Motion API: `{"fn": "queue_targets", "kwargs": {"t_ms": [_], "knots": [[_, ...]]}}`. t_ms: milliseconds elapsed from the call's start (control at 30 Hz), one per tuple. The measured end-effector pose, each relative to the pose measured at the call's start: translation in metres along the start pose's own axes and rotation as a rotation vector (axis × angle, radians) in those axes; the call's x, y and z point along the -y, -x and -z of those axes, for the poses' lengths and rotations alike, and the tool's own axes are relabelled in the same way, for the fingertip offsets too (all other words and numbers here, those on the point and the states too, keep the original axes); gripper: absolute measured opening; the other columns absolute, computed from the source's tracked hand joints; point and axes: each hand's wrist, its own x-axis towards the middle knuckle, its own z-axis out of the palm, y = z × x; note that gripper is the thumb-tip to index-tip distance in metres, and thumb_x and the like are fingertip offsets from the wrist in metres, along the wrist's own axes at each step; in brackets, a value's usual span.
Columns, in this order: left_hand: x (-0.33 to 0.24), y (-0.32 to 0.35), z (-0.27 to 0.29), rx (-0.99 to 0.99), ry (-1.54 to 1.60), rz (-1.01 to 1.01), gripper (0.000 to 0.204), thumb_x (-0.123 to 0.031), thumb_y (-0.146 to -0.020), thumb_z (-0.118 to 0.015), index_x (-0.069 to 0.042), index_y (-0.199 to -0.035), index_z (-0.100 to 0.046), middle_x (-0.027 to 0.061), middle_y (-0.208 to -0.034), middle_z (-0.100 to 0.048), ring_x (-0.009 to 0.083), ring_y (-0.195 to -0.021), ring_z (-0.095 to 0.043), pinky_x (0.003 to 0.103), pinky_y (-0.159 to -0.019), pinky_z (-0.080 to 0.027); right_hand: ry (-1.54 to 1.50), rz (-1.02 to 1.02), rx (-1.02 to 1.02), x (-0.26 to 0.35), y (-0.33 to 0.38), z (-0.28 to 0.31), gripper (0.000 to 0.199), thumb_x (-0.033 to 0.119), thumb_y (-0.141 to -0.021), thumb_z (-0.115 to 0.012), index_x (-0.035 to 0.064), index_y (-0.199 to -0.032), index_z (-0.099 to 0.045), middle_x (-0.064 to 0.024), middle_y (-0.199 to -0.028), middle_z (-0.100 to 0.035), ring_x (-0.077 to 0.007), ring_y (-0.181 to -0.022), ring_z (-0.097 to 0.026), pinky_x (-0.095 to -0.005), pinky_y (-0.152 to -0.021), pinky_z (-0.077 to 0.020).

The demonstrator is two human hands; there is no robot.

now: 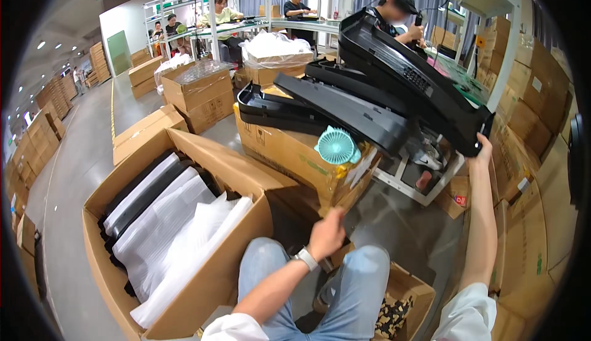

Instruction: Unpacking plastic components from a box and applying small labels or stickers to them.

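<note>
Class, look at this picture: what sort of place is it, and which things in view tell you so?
Probably a factory assembly or packing floor: people are at workbenches in the background, cardboard boxes stand in stacks, and an open carton holds black parts with white sheeting.

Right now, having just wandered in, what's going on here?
A seated person's right hand grips the near end of a long black plastic shell, which slants above other black shells piled over a carton. The left hand is loosely curled above the knees; I can't tell if it holds anything. A turquoise fan sits at the carton's near side. To the left, an open box contains white packing sheets and black pieces.
</note>
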Motion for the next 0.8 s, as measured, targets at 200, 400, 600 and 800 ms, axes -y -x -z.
{"fn": "queue_targets", "kwargs": {"t_ms": [200,400,600,800], "knots": [[0.003,0.023,-0.014,0.46,0.071,0.032,0.052,-0.006,-0.079,-0.049,-0.006,-0.129,-0.036,0.0168,-0.102,-0.061,0.0353,-0.082,-0.062,0.044,-0.067,-0.05,0.117,0.095,-0.254,-0.048,-0.123,-0.112,0.048,0.015,-0.071,-0.067,0.0011,-0.115,-0.054,-0.0153,-0.109,-0.061,-0.0326,-0.091,-0.063,-0.0549,-0.073,-0.0514],[0.016,0.014,-0.021,0.463,0.002,0.249,0.051,0.001,-0.073,-0.045,-0.006,-0.124,-0.042,0.0149,-0.098,-0.061,0.0347,-0.086,-0.061,0.043,-0.072,-0.049,0.368,0.059,-0.204,-0.093,-0.172,-0.147,0.057,0.03,-0.068,-0.072,0.0034,-0.116,-0.054,-0.0173,-0.119,-0.055,-0.0353,-0.103,-0.057,-0.059,-0.078,-0.0476],[0.016,0.012,-0.024,0.47,-0.038,0.25,0.037,0.002,-0.073,-0.046,-0.004,-0.109,-0.053,0.0147,-0.1,-0.058,0.0355,-0.087,-0.06,0.043,-0.073,-0.05,0.871,0.123,-0.268,-0.073,-0.193,-0.153,0.054,0.038,-0.064,-0.069,0.0024,-0.103,-0.061,-0.0121,-0.102,-0.059,-0.0274,-0.092,-0.057,-0.0471,-0.066,-0.0479],[0.016,0.015,-0.022,0.465,-0.072,0.259,0.031,0.0,-0.076,-0.046,-0.004,-0.104,-0.056,0.0156,-0.101,-0.057,0.0371,-0.087,-0.059,0.044,-0.073,-0.05,0.828,0.144,-0.362,-0.089,-0.185,-0.151,0.059,0.039,-0.064,-0.072,0.0019,-0.109,-0.061,-0.0115,-0.11,-0.06,-0.0291,-0.097,-0.056,-0.051,-0.072,-0.0466]]}}
